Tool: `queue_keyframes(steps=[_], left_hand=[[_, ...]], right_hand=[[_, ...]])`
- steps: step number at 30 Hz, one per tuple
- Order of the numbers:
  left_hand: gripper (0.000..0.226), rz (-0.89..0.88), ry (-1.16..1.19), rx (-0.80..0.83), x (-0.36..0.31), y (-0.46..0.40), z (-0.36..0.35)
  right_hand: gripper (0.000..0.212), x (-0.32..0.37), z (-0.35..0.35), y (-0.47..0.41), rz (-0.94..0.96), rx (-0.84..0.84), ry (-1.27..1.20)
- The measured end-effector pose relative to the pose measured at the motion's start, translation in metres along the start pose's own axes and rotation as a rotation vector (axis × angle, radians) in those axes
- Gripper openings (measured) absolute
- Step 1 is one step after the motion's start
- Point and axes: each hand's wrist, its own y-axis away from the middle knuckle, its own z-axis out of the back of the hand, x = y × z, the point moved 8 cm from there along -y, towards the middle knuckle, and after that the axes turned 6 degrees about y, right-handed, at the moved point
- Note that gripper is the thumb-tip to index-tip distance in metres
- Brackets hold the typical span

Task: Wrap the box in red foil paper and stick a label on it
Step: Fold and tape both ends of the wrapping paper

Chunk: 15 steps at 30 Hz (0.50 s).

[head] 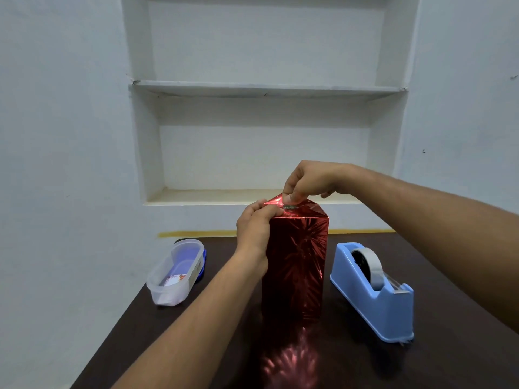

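At the top of the box (295,265), my right fingers (289,196) are curled and pinching the raised point of the foil flap (276,201), thumb and forefinger closed on it from above and behind. My left fingers (269,210) are curled too, gripping the same flap from the near-left corner, so both hands meet at one small spot on the upper end. Whether a piece of tape sits between them I cannot tell; there is a pale glint under the right fingertips, too small to read.

From that pinch the box runs straight down: its long axis is upright, it stands on its short end on the dark surface (196,346), roughly in the middle, and the side faces already show smooth red foil. The flap lies toward the left of the top, tilted up, with the folded end face sloping away to the right of it. I judge the coming move to be a press downward and to the right, laying the flap flat along the top, and the left hand (254,228) is nearer to steady the box wall while the right hand (311,179) does the folding.

Just right of the box sits the blue dispenser (373,293), near my right arm. Well to the left lies a clear tub (177,272) holding what may be labels.
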Motion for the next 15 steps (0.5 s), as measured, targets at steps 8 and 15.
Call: queue_keyframes(steps=[8,15], left_hand=[[0.045,0.006,-0.014,-0.006,-0.0041,0.004,-0.003],[0.055,0.044,-0.091,-0.02,-0.008,0.004,-0.0074]], right_hand=[[0.013,0.0014,0.0022,-0.0049,0.081,-0.128,0.078],[0.065,-0.0006,0.0086,-0.0061,0.012,-0.174,0.161]])
